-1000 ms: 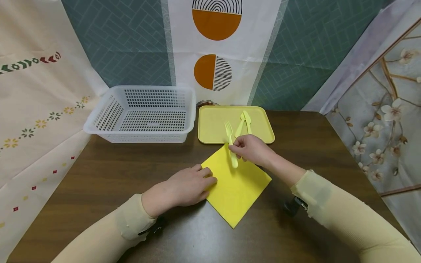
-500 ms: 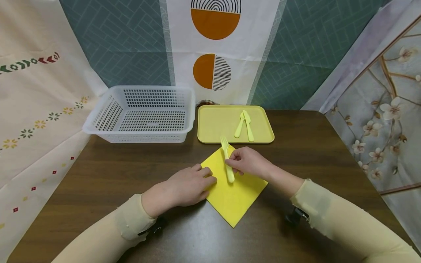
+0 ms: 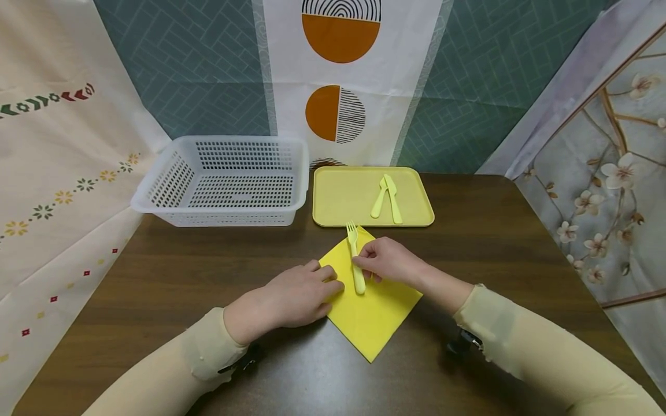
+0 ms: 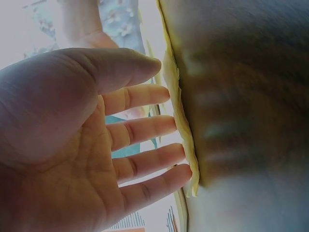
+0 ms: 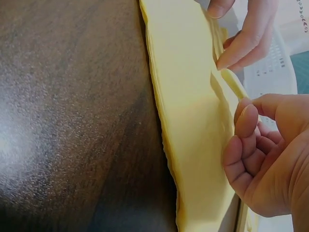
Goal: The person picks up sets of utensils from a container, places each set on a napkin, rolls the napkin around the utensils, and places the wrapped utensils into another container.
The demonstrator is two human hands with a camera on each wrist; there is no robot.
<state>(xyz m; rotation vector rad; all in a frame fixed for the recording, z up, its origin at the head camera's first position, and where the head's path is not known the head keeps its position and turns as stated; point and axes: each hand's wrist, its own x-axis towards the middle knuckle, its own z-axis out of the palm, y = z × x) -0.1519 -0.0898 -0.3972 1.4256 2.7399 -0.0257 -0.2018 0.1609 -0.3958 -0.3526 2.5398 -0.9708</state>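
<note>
My right hand (image 3: 387, 261) pinches a pale yellow fork (image 3: 356, 263) by its handle, tines pointing away from me. The fork is over a folded bright yellow napkin (image 3: 372, 320), which lies turned like a diamond on the table. In the right wrist view, the handle's end (image 5: 232, 83) shows beyond the thumb and curled fingers. My left hand (image 3: 296, 293) rests at the napkin's left side. Its fingers are spread and fairly straight in the left wrist view, with the fingertips (image 4: 179, 175) on the napkin's edge.
Behind the napkin stands a yellow tray (image 3: 340, 199) with a knife (image 3: 393, 202) and a spoon (image 3: 380, 199) on it. A white perforated basket (image 3: 234, 216) is at the back left of the brown table (image 3: 218, 254). Patterned cloths hang around the back and sides.
My right hand has brought the fork from the tray's front edge toward me and slightly left, over the napkin. My left hand has stayed in place.
</note>
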